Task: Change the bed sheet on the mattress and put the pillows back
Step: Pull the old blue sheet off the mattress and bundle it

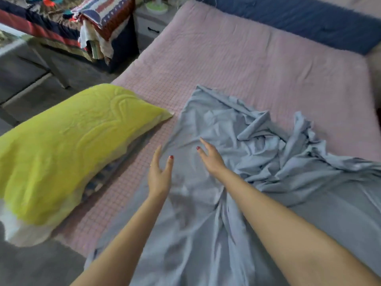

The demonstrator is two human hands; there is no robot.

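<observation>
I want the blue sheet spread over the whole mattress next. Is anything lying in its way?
Yes. The yellow pillow lies on the near left part of the pink mattress, beside the bunched sheet. The far part looks bare. Both hands, left and right, are open over the sheet.

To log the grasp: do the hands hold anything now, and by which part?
Nothing is held. Left hand and right hand are open above the grey-blue sheet.

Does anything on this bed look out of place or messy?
Yes. The grey-blue sheet lies bunched and wrinkled, leaving most of the pink mattress pad bare, and the yellow pillow overhangs the bed's left edge.
</observation>
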